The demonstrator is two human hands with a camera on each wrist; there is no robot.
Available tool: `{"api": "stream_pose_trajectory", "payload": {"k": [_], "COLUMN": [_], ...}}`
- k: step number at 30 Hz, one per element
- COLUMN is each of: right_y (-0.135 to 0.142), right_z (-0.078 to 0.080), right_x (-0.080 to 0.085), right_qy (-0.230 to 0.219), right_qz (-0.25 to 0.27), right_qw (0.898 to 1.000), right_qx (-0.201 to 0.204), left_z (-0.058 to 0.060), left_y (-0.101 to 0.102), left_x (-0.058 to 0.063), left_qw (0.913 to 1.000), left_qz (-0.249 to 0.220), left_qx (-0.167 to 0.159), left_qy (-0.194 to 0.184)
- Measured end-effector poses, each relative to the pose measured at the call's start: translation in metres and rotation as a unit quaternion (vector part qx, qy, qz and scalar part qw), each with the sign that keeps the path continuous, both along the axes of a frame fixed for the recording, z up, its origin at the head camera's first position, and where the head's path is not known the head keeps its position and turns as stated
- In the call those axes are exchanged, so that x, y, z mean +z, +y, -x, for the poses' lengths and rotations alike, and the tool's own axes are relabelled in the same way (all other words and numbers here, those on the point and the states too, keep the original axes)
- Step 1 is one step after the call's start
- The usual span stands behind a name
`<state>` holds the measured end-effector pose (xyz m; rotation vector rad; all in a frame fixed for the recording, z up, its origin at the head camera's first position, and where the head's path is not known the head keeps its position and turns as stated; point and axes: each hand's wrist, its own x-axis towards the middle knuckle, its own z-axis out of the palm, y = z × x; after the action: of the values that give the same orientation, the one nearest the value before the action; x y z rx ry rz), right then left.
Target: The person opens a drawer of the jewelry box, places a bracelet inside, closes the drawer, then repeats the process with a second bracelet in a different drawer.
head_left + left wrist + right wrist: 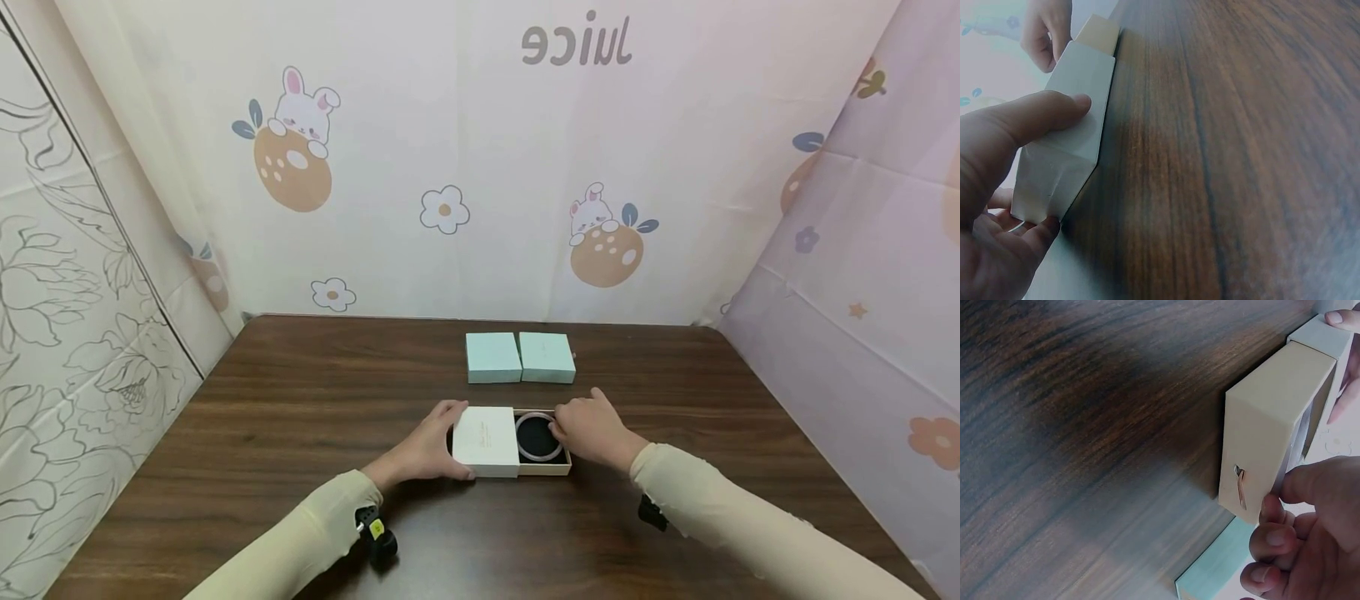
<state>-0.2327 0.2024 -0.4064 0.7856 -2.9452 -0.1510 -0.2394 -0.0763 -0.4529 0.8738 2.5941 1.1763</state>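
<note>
A white box sleeve (pixel 485 442) lies on the table with its cream drawer (pixel 545 470) slid partly out to the right. Inside the drawer, on a black pad (pixel 535 435), is a pale ring-shaped bangle (pixel 519 439). My left hand (pixel 429 446) grips the sleeve from its left end, thumb (pixel 1054 112) along the near side and fingers round the far side. With thumb and index finger, my right hand (pixel 592 427) pinches the bangle's right edge, just over the drawer's end wall; its other fingers are curled. A small ribbon tab (pixel 1241 487) shows on that end wall.
Two mint-green boxes (pixel 492 358) (pixel 547 357) stand side by side behind the white box. The dark wooden table (pixel 315 392) ends at a printed curtain (pixel 450 125) at the back, with more curtain on both sides.
</note>
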Motion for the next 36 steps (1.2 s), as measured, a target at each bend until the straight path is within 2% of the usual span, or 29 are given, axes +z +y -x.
{"api": "stream_pose_trajectory", "payload": {"k": [10, 15, 21, 29, 36], "right_y": [0.001, 0.004, 0.012, 0.024, 0.028], "right_z": [0.001, -0.001, -0.005, -0.012, -0.011], "right_x": [-0.003, -0.002, -0.004, -0.011, -0.02], "right_qy": [0.006, 0.004, -0.029, -0.087, -0.102], "right_qz": [-0.012, 0.01, 0.027, 0.044, 0.066], "right_qw": [1.0, 1.0, 0.998, 0.993, 0.992], "right_qx": [-0.01, -0.015, -0.043, -0.058, -0.029], "left_z": [0.0, 0.0, 0.0, -0.001, -0.002], "left_y": [0.001, 0.001, 0.0, 0.0, 0.001], "left_x": [0.002, 0.002, 0.001, 0.002, 0.002], "left_qw": [1.0, 1.0, 1.0, 1.0, 1.0], "left_qz": [-0.004, 0.0, 0.008, 0.002, 0.003], "left_qx": [0.0, 0.001, 0.003, 0.002, 0.003], "left_qy": [-0.004, -0.003, -0.003, -0.002, -0.004]}}
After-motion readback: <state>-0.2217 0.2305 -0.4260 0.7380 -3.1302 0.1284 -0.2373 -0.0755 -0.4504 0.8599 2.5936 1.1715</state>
